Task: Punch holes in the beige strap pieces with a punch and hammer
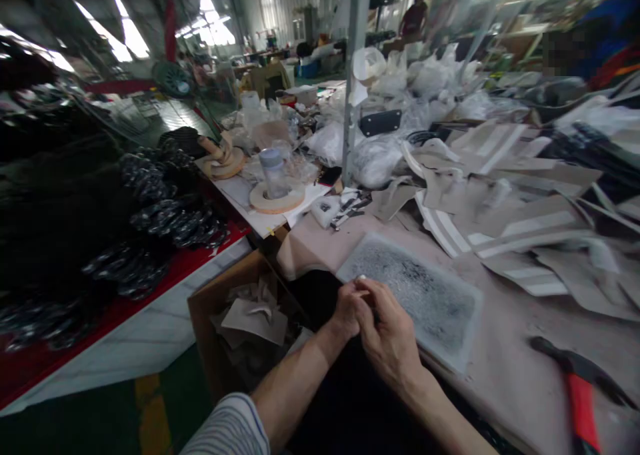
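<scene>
View from the head camera, read left to right. At far left, dark stacks [75, 241] of material lie on a red-topped bench [220, 245]. Next to it, below the table edge, an open cardboard box [200, 308] holds grey offcuts [250, 318]. Behind the box, a clear plastic bottle [273, 171] stands inside a tape roll [277, 200].

At centre, the left hand [347, 308] and the right hand [387, 338] meet at the near edge of the table [505, 368], fingers curled and pressed tip to tip. Whether they pinch anything between them cannot be told. The speckled pad [425, 298] lies flat on the table just beyond the hands, its near left edge under the fingertips.

To the right, grey and white cut pieces [525, 235] lie in a loose overlapping heap, and a red-handled tool [580, 395] rests near the table's front edge.

Risks, as judged: anything small between the fingers could slip and drop into the box or onto the floor, since the hands work right at the edge. A forearm swing could knock the tool off.

No brand, label or writing is legible; the picture is too soft.
</scene>
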Available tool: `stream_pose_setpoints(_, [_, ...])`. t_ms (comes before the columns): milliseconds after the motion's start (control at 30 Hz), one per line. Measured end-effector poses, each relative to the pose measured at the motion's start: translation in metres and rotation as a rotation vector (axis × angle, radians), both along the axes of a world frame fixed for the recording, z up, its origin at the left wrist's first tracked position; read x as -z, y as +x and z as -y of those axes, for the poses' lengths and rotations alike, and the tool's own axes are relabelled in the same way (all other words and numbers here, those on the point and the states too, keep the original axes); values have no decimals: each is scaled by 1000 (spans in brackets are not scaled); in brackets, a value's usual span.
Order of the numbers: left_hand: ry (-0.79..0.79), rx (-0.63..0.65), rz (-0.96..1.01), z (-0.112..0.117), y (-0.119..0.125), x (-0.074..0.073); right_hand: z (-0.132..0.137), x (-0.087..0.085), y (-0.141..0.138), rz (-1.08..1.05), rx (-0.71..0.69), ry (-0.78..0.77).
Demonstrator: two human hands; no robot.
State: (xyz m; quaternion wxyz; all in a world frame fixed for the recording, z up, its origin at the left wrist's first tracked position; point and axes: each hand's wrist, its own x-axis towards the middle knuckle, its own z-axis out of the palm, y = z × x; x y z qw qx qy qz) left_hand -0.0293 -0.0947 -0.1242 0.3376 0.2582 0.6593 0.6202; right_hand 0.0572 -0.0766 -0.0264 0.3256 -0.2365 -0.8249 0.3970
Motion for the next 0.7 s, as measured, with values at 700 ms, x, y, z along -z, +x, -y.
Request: stream_pose_setpoints(700, [417,196,1021,46,-19,-18,11,63,70,26,255,-674])
